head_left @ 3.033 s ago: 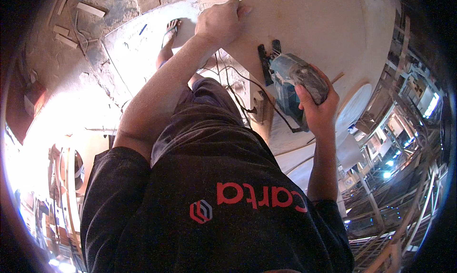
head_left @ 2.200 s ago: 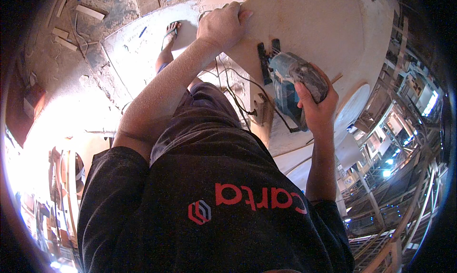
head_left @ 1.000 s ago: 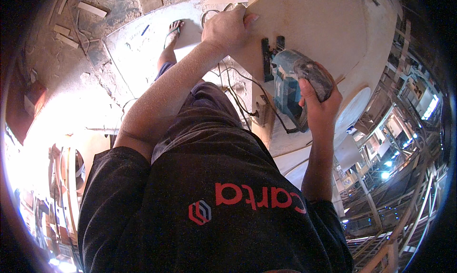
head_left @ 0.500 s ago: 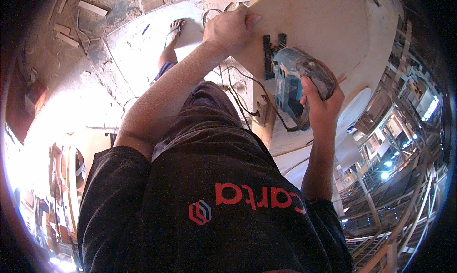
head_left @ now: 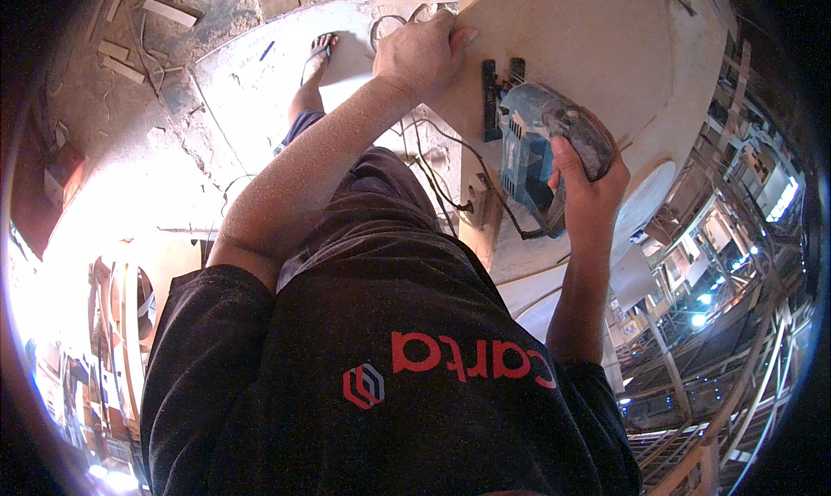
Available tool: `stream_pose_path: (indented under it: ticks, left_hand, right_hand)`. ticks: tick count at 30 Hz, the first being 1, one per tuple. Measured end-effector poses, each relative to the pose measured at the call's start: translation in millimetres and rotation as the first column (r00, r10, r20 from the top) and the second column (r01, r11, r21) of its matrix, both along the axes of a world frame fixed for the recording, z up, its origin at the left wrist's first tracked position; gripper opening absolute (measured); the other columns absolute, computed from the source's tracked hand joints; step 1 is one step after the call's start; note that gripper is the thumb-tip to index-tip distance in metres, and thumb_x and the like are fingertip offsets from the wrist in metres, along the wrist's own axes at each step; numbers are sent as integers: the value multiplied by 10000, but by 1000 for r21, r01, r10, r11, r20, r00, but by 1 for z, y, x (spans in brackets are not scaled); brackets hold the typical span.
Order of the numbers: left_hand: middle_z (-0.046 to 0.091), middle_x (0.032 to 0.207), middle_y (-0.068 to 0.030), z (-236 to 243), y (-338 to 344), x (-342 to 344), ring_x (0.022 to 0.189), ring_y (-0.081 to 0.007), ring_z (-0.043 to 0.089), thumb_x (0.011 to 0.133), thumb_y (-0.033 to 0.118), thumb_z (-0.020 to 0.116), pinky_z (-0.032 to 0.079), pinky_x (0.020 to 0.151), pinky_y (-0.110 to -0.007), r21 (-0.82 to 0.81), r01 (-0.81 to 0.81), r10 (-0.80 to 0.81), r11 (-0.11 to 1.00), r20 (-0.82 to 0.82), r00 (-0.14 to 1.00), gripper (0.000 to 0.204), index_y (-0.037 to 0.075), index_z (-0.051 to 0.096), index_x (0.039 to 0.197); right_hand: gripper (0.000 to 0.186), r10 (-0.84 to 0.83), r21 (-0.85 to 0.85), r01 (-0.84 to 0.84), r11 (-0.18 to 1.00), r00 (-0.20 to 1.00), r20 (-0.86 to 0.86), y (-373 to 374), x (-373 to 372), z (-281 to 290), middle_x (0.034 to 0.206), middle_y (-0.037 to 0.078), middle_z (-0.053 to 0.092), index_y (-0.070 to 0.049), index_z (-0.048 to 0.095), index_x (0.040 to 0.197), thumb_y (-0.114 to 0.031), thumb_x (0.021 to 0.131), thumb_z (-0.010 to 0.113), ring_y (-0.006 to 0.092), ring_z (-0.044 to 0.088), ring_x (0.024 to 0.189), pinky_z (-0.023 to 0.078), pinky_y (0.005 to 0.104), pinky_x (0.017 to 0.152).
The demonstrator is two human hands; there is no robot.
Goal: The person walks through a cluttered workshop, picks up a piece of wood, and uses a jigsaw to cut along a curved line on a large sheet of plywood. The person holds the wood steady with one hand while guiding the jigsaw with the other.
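My right hand (head_left: 597, 171) is closed round the dark, dusty handle of a teal jigsaw (head_left: 525, 145). The saw's black base plate (head_left: 491, 102) rests on a large pale wooden board (head_left: 589, 28); its blade is hidden from this view. At the board's left edge, my left hand (head_left: 421, 53) is closed on the rim, thumb lying on the top face and the other fingers mostly out of sight. From the back of the saw a black power cord (head_left: 495, 189) loops down to the left beside my legs.
A white sheet (head_left: 260, 67) lies on the dusty floor, with my sandaled foot (head_left: 320, 50) on it. Wood offcuts (head_left: 170, 13) are scattered at the far left. Under the board stands a wooden support (head_left: 478, 215). Stacked timber and framing (head_left: 692, 366) fill the right side.
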State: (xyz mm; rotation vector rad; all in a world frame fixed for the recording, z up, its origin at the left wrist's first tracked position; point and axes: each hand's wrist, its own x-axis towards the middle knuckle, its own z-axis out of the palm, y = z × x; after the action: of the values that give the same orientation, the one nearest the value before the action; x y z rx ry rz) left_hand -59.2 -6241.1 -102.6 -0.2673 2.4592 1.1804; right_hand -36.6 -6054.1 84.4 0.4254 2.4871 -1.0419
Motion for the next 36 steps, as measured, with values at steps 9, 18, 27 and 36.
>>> stream_pose_path:
  ticks: [9,18,27,36]
  left_hand:
    - [728,902,-189,0,-1,1,903,-382,720,1008,530,471,568,804,-519,6,-4,4,1000,12,1000,468,100,628,1101]
    - [725,933,-196,3,-3,0,941,-389,709,1001,507,490,551,846,-519,38,-9,8,999,24,1000,448,96,642,1098]
    - [727,978,-187,14,-5,0,971,-384,703,1005,489,494,544,861,-499,29,-22,20,999,79,997,461,77,644,1144]
    - [709,850,-241,7,15,52,875,-440,702,1003,465,502,540,792,-544,68,-125,110,990,191,975,436,47,604,1067]
  right_hand:
    - [432,-11,-14,11,1000,1000,-11,-4,-2,0,937,69,709,25,631,1234,-156,869,777,92,578,580,480,244,499]
    - [393,-27,-11,27,1000,999,-32,-8,-6,-1,923,58,708,10,652,1192,-164,865,784,86,575,580,470,241,490]
    - [446,-60,-19,60,998,998,12,-5,-9,-6,902,50,704,5,644,1203,-192,837,805,91,564,556,464,241,481]
    - [505,67,4,-67,998,997,42,15,14,-1,1089,122,703,15,598,1287,-141,844,782,157,676,882,566,290,714]
